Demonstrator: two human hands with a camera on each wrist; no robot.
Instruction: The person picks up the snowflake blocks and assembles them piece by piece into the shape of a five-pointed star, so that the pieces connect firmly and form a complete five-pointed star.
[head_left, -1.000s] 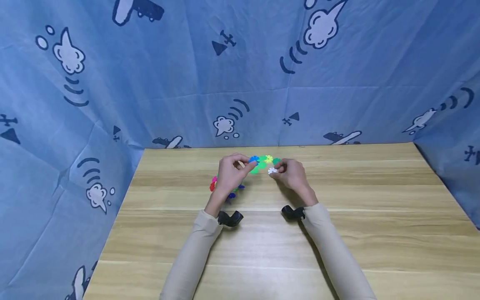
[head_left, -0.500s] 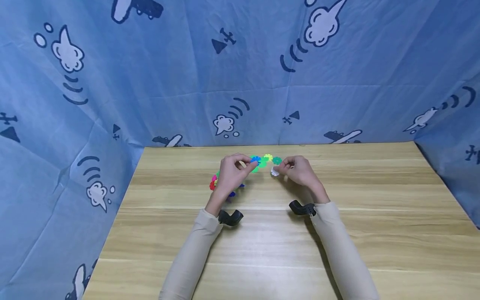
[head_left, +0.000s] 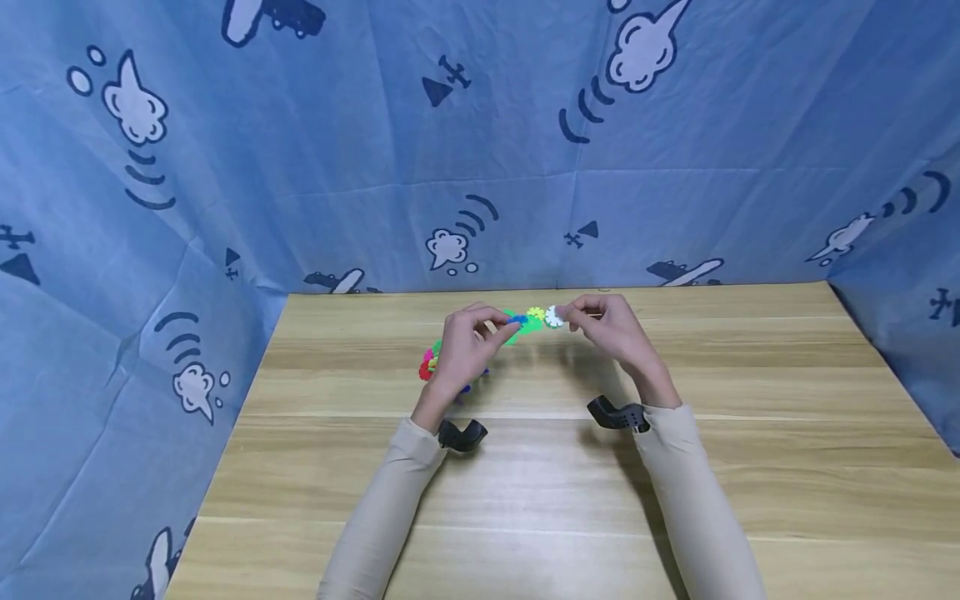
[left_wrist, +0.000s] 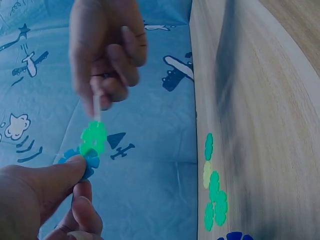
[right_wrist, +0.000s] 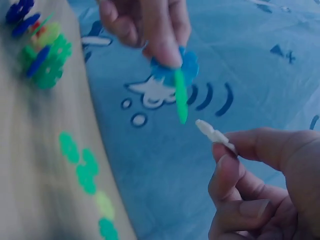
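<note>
My left hand [head_left: 467,350] pinches a blue flower-shaped disc [left_wrist: 90,163] between thumb and fingertips. A green disc [left_wrist: 94,138] is joined to the blue one and points toward the other hand. Between thumb and index finger my right hand [head_left: 611,332] holds a white disc [head_left: 554,317], seen almost edge-on in the right wrist view. A small gap parts the white disc [right_wrist: 215,135] from the green disc [right_wrist: 181,97] in that view. Both hands are raised above the table.
Several green discs [left_wrist: 220,207] and a yellow disc [left_wrist: 207,174] lie on the wooden table [head_left: 525,500] near its back edge. A cluster of joined coloured discs [right_wrist: 47,60] stands left of them. A patterned blue cloth [head_left: 495,150] hangs behind.
My right hand has moved up and to the right, with the white disc now farther from the table's front. My left hand has shifted slightly right, still pinching the blue disc.
</note>
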